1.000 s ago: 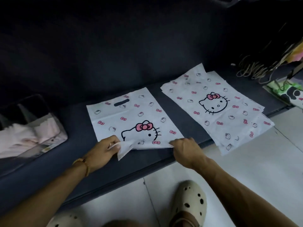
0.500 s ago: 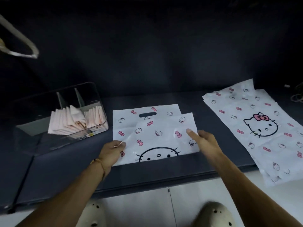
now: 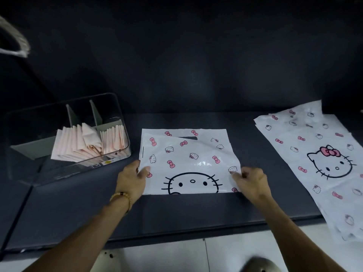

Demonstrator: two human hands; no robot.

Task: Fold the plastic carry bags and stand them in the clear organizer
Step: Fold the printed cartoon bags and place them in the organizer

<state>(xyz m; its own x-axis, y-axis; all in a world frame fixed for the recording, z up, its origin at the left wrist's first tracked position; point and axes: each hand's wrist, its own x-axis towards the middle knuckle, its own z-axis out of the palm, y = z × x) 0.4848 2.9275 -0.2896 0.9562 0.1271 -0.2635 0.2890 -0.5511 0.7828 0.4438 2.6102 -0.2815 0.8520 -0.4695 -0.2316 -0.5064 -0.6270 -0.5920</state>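
Between my two hands lies the plastic bag [image 3: 189,163], thin, white and glossy, printed with small pink bows and cat faces. It is folded once: the lower half is turned up over the upper half, so the big cat face is cut by the fold line at the edge nearest to me, and the dark handle slot shows just above the folded flap. The film is a little wrinkled and shines in the middle. My left hand [image 3: 132,178] pinches the left edge of the flap between thumb and fingers. My right hand [image 3: 250,180] pinches the right edge in the same way, fingers curled on the film. On my left wrist sits a bracelet [image 3: 122,197] of round beads.

The bag rests on a dark, matte, flat surface [image 3: 196,213]. Far from my left hand, up and to the left, stands the clear organizer [image 3: 119,114], a rounded box with grey dividers, holding pale pink folded bags [image 3: 88,144] upright. Beyond my right hand lies a stack of flat bags [image 3: 314,154] with the same print.
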